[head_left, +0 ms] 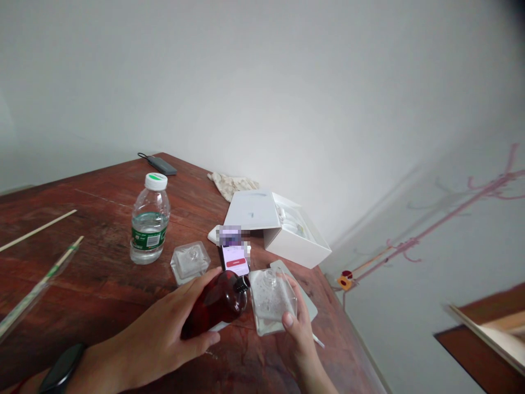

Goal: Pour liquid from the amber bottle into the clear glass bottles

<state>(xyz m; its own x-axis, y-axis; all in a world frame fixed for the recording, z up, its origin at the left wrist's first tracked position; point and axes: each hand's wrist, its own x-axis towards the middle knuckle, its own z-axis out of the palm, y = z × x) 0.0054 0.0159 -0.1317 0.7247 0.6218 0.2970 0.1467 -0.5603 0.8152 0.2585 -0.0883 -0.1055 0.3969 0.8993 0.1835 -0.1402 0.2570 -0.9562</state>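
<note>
My left hand (168,323) is wrapped round a dark reddish-brown bottle (215,301) with a black cap, which it tilts to the right. The bottle's neck points at a clear square plastic container (268,303) with a round raised part on top. Gripping that container by its right side is my right hand (301,336), thumb in front. Bottle and container are close; whether they touch I cannot tell. A similar clear container (191,260) lies on the table beyond my left hand. Behind the bottle a phone (235,260) shows a lit screen, partly hidden.
A water bottle (150,227) stands upright at the left, near wrapped chopsticks (45,279) and a single stick (39,230). A tilted white box (295,241), a cloth (233,185) and a grey device (162,164) are farther back. The table (102,295) ends at a wall.
</note>
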